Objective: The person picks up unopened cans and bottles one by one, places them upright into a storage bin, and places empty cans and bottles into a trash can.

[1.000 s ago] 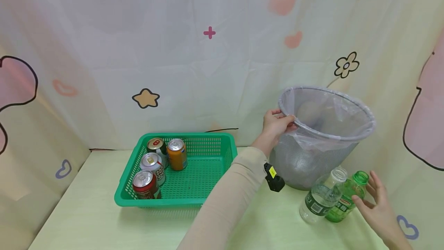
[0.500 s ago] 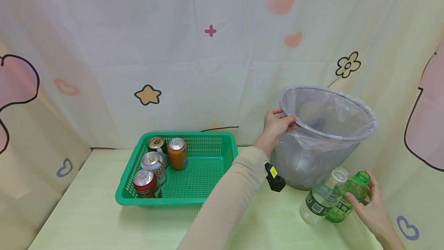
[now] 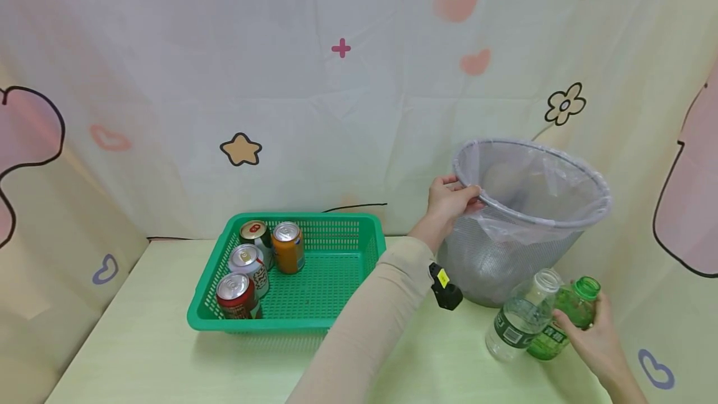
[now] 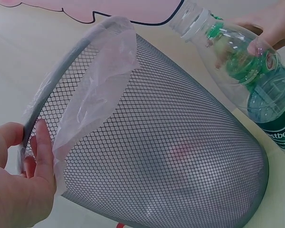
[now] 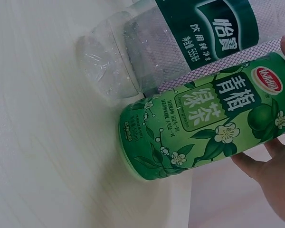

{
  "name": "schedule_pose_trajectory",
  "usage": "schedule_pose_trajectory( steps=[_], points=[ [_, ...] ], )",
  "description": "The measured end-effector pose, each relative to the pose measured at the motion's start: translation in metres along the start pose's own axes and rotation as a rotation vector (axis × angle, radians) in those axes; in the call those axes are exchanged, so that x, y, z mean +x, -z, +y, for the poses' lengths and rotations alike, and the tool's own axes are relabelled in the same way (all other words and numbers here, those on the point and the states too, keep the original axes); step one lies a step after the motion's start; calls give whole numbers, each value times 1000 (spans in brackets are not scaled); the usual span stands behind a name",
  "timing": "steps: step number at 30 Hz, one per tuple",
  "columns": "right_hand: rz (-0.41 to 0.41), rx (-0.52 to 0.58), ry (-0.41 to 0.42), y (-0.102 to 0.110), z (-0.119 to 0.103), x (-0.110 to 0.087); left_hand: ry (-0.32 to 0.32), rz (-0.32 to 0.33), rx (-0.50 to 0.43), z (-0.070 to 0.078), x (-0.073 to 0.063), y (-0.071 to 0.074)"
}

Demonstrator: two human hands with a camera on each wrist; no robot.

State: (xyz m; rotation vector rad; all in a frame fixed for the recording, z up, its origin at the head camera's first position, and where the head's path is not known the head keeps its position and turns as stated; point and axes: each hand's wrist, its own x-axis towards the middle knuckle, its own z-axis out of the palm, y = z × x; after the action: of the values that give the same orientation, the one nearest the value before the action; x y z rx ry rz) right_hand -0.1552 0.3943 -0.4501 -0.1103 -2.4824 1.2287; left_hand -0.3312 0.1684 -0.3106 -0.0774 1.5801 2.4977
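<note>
My left hand grips the rim of a silver wire-mesh waste bin lined with a thin clear bag, with fingers over the edge in the left wrist view. The bin leans to the right. In front of it stand a clear water bottle with a dark green label and a green tea bottle, both uncapped. My right hand holds the upper part of the green tea bottle from the right, thumb on the near side. That bottle's base rests at the table, close beside the clear one.
A green plastic basket stands to the left on the pale table. Its left side holds several drink cans, among them an orange can and a red can. A printed curtain hangs behind.
My right hand has moved left onto the green tea bottle and taken hold of it; its neck has shifted slightly right. The left hand and bin stay in place.
</note>
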Motion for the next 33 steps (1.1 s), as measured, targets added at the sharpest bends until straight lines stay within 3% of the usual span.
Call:
schedule_pose_trajectory(
  steps=[9, 21, 33],
  points=[
    [-16, 13, 5, 0, 3, 3, -12, -24, -17, -1, 0, 2],
    [-23, -76, -111, 7, 6, 1, 6, -21, -10, 0, -2, 2],
    [7, -112, -130, 18, -2, 6, -1, -11, -2, 1, -2, 2]
  ],
)
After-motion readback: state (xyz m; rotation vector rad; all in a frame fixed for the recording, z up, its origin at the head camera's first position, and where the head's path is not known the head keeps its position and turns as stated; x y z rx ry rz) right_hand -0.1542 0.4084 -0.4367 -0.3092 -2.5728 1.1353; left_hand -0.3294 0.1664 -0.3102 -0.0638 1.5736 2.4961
